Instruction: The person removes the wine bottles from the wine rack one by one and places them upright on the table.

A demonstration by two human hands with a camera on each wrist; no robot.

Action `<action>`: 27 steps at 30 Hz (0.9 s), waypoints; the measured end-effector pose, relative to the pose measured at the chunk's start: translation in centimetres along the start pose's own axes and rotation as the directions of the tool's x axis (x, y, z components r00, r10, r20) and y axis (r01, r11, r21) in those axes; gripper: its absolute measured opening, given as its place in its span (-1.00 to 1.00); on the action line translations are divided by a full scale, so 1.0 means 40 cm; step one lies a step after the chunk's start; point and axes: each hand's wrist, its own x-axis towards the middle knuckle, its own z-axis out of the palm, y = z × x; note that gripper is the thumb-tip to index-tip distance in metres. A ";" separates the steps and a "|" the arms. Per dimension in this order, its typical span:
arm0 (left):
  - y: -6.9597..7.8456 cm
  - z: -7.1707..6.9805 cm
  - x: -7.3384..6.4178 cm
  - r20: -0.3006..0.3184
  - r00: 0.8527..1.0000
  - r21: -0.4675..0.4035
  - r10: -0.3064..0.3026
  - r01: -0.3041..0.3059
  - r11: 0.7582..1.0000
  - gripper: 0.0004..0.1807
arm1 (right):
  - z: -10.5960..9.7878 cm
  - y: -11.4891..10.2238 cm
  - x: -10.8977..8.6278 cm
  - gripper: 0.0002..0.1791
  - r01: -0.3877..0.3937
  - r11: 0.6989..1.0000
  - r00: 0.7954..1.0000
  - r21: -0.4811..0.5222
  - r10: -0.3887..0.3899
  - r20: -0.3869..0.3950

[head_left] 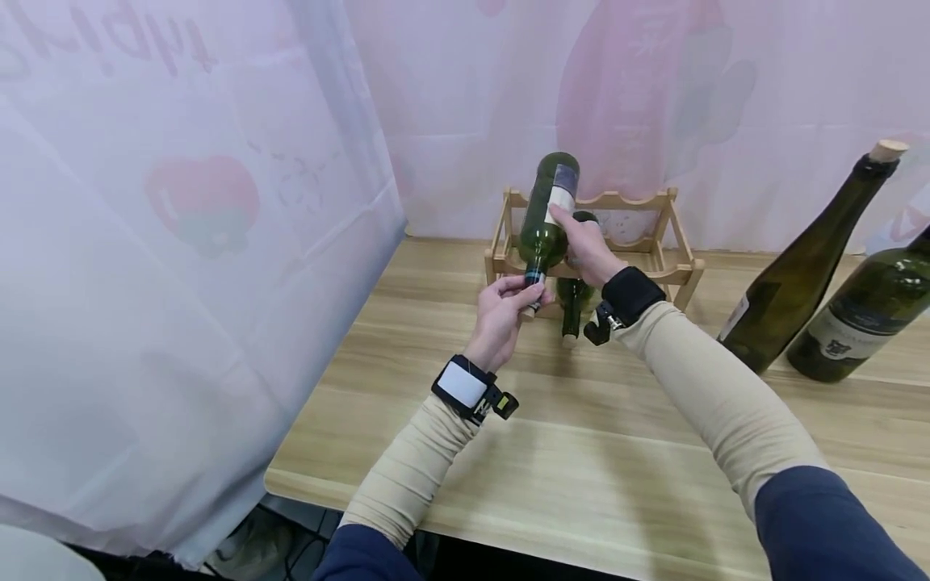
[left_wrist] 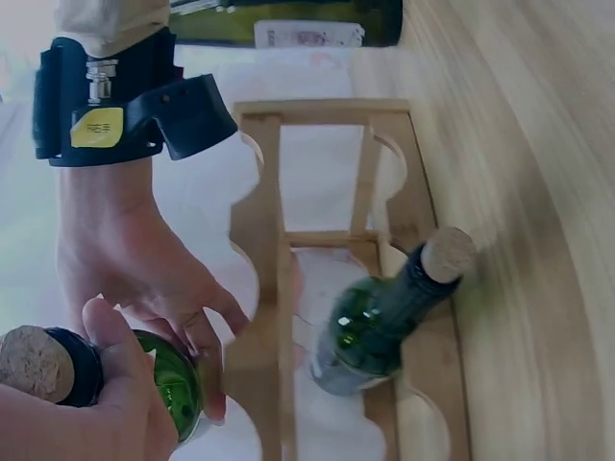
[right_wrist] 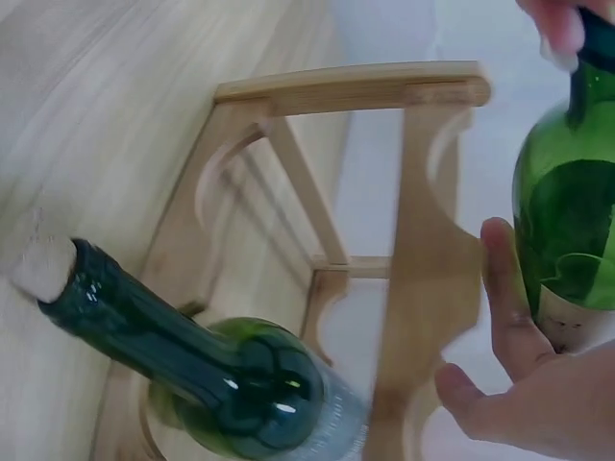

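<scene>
A green wine bottle [head_left: 539, 230] with a cork is held tilted over the left part of the wooden wine rack [head_left: 686, 270], neck toward the person. My left hand [head_left: 501, 311] grips its neck near the cork. My right hand [head_left: 590, 246] holds the bottle's body by the label, thumb on top. A second corked bottle [head_left: 574, 303] lies in the rack's lower level, neck jutting out to the front. In the left wrist view that lower bottle [left_wrist: 384, 317] and the held bottle's cork [left_wrist: 36, 365] both show. The right wrist view has the held bottle's green shoulder [right_wrist: 567, 211].
Two more bottles stand on the table at the right: a tall brownish-green corked one [head_left: 806, 266] and a green one with a pale label [head_left: 857, 323]. The wooden table [head_left: 581, 452] has its left edge beside a printed white curtain [head_left: 203, 323]. Another curtain hangs behind the rack.
</scene>
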 end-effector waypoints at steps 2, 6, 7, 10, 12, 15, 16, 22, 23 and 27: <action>0.008 0.006 -0.010 0.015 1.000 0.035 -0.005 0.004 0.999 -0.81 | -0.007 -0.009 -0.009 -0.40 0.008 1.000 1.000 -0.010 -0.008 0.017; 0.021 0.016 -0.033 0.047 0.999 0.120 -0.009 0.003 0.993 -0.74 | -0.023 -0.017 -0.026 -0.26 0.023 0.999 0.997 -0.034 -0.020 0.069; 0.023 0.018 -0.039 0.055 0.998 0.146 -0.012 0.003 0.989 -0.73 | -0.026 -0.017 -0.030 -0.25 0.025 0.999 0.996 -0.036 -0.022 0.081; 0.025 0.022 -0.053 0.076 0.997 0.215 -0.031 0.014 0.976 -0.68 | -0.034 -0.014 -0.046 -0.22 0.023 0.998 0.996 -0.053 -0.018 0.086; 0.023 0.023 -0.062 0.080 0.996 0.269 -0.045 0.022 0.963 -0.65 | -0.037 -0.009 -0.057 -0.20 0.018 0.997 0.997 -0.081 -0.011 0.080; 0.017 0.022 -0.072 0.082 0.995 0.349 -0.059 0.027 0.937 -0.61 | -0.040 0.000 -0.074 -0.17 0.010 0.994 0.997 -0.111 -0.001 0.077; 0.015 0.021 -0.076 0.082 0.995 0.379 -0.062 0.026 0.925 -0.60 | -0.041 0.002 -0.079 -0.16 0.009 0.993 0.997 -0.117 0.000 0.078; 0.017 0.019 -0.093 0.112 0.991 0.459 -0.076 0.017 0.888 -0.57 | -0.050 0.011 -0.106 -0.19 0.024 0.990 0.996 -0.141 -0.011 0.094; 0.018 0.019 -0.094 0.116 0.990 0.463 -0.078 0.015 0.886 -0.57 | -0.051 0.011 -0.109 -0.21 0.028 0.989 0.995 -0.142 -0.015 0.095; 0.024 0.020 -0.104 0.128 0.988 0.488 -0.081 0.009 0.873 -0.56 | -0.052 0.011 -0.120 -0.28 0.041 0.990 0.995 -0.135 -0.028 0.100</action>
